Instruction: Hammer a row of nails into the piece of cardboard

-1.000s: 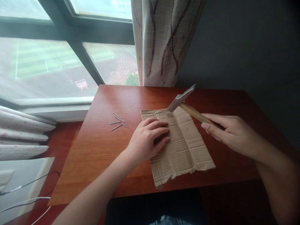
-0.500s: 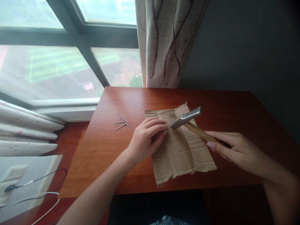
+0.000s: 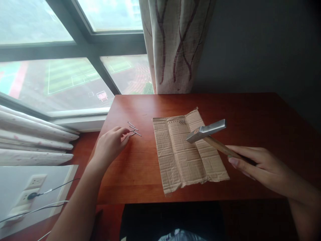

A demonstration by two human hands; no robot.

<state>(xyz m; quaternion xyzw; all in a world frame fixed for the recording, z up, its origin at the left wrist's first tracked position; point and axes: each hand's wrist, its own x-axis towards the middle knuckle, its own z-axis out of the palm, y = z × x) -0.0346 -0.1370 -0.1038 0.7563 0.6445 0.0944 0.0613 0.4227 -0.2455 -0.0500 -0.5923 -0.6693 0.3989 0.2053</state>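
A creased sheet of brown cardboard [image 3: 184,154] lies flat on the red-brown wooden table [image 3: 250,113], with a row of small holes or nail heads near its far edge. My right hand [image 3: 255,165] grips the wooden handle of a hammer [image 3: 207,131], whose steel head hangs just above the cardboard's right part. My left hand [image 3: 110,144] is off the cardboard, at the table's left part, with its fingertips at several loose nails [image 3: 134,130]. Those fingers are bent loosely and I see nothing held in them.
A patterned curtain [image 3: 175,43] hangs behind the table beside a large window [image 3: 62,77]. At the lower left a white wall panel carries sockets [image 3: 35,182] with a plugged cable. Folded white fabric [image 3: 32,140] lies along the sill at the left.
My left hand left the cardboard and moved left to the loose nails. The hammer came away from the cardboard's far edge, lower and to the right. The camera turned slightly.
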